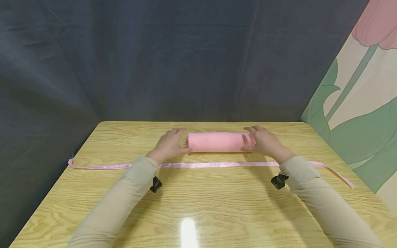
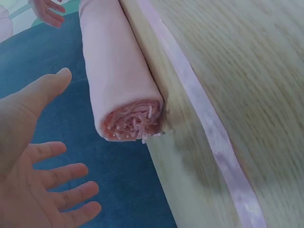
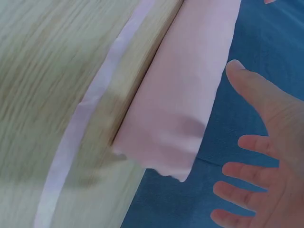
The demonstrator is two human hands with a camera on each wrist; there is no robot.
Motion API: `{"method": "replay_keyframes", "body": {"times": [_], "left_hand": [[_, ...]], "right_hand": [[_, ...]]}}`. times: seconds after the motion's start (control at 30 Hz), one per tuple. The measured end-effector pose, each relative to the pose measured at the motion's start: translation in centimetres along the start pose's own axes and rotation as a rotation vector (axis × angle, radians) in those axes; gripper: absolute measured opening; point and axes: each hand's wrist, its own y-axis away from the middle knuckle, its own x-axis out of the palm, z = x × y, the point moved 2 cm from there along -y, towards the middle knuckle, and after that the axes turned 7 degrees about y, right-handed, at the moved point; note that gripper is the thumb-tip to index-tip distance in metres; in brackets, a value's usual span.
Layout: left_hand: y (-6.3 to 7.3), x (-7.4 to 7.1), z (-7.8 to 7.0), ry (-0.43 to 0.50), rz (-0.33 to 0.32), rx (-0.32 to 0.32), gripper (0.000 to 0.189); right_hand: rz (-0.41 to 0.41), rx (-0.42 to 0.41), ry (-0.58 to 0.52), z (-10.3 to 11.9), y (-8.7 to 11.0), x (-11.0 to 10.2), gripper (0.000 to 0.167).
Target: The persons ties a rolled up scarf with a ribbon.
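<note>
A rolled pink scarf (image 1: 217, 142) lies lengthwise across the far part of the table, with tangled fringe (image 2: 135, 124) at its left end. Just beyond that end is my left hand (image 1: 169, 144), its fingers spread and the palm facing the roll. My right hand (image 1: 265, 141) is held at the opposite end in much the same pose, fingers apart. Both wrist views show a gap between each hand and the scarf. In front of the roll, a long pale pink ribbon (image 1: 214, 165) stretches from side to side and passes under both forearms.
Light wood grain covers the table (image 1: 217, 199). A dark blue cloth (image 1: 186, 62) hangs behind its far edge and along the left. On the right stands a panel with a tulip print (image 1: 366, 137). The ribbon's right end bends toward the near side.
</note>
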Motion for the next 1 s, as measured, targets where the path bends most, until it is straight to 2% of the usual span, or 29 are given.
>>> {"method": "replay_keyframes", "body": {"times": [0.5,0.7,1.0], "left_hand": [[-0.7,1.0,0.0,-0.033,0.013,-0.015,0.083],[-0.8,1.6,0.0,-0.039,0.033,-0.013,0.078],[-1.1,2.1,0.2,-0.064,0.035,-0.021,0.082]], "right_hand": [[0.002,0.033,-0.038,-1.1,-0.1,1.3,0.078],[-0.001,0.054,-0.013,-1.7,-0.4,2.2,0.08],[-0.003,0.068,-0.004,-2.2,-0.3,2.7,0.079]]}}
